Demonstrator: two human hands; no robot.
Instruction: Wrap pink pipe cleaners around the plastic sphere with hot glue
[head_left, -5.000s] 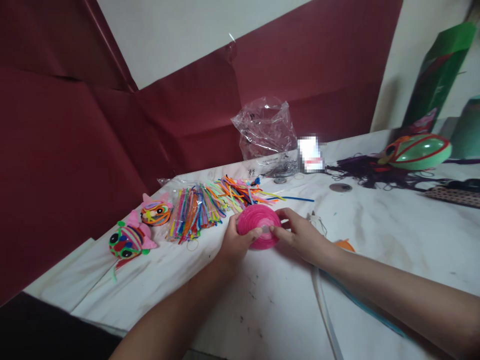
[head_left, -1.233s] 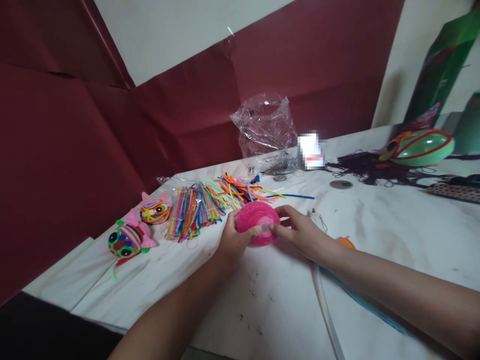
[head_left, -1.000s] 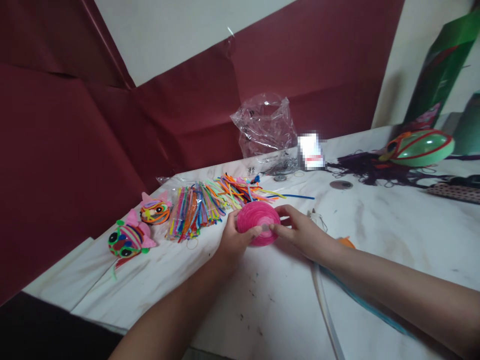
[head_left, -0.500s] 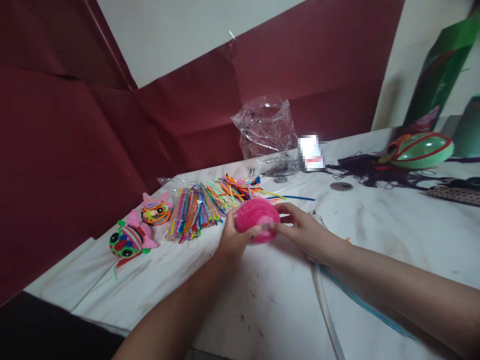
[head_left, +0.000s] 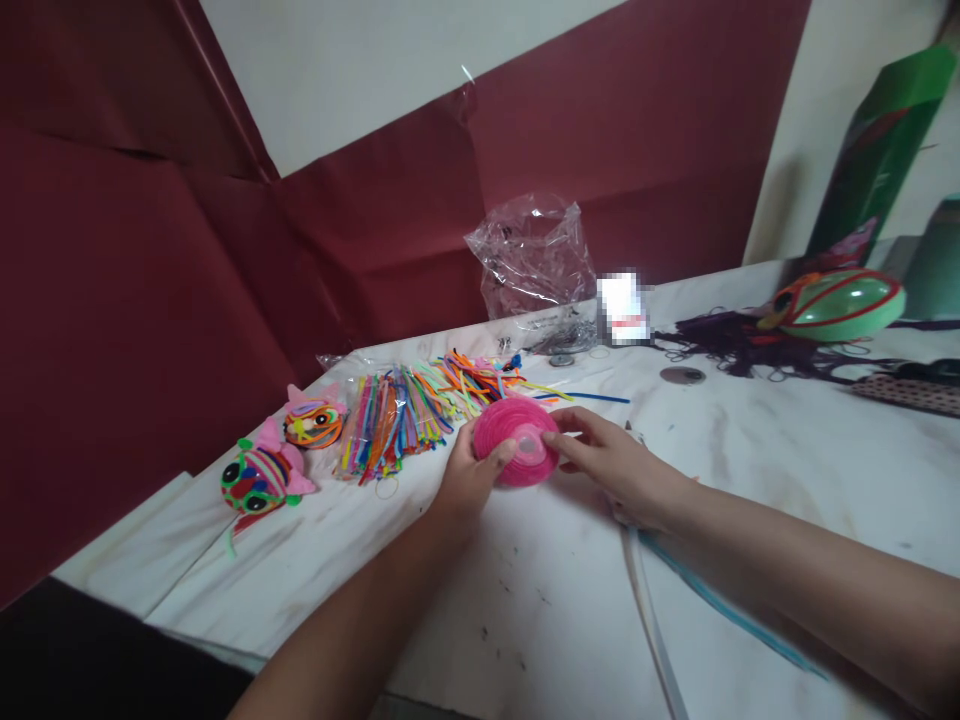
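A bright pink roll of twine point(head_left: 499, 425), wound round a pale core with a hole in it, is held up over the table with its end towards me. My left hand point(head_left: 472, 465) grips its left side, the thumb lying across the front by the core. On the other side, my right hand point(head_left: 600, 450) has its thumb and fingertips at the roll's right edge. The far fingers of both hands are partly hidden. Just behind the roll lies a bundle of many-coloured pipe cleaners point(head_left: 397, 415), partly in a clear bag.
Two decorated fish-like figures point(head_left: 266, 480) point(head_left: 315, 420) sit at the left. A crumpled clear plastic bag point(head_left: 532, 250) stands by the maroon backing. Dark purple threads point(head_left: 735, 345) and a green balloon-like figure point(head_left: 847, 305) lie at the right. Pale and blue strips point(head_left: 652, 620) run under my right arm.
My left thumb has drawn back from the core, and my right thumb has shifted up to the roll's right edge. More of the core's hole shows. The roll stays nearly in place.
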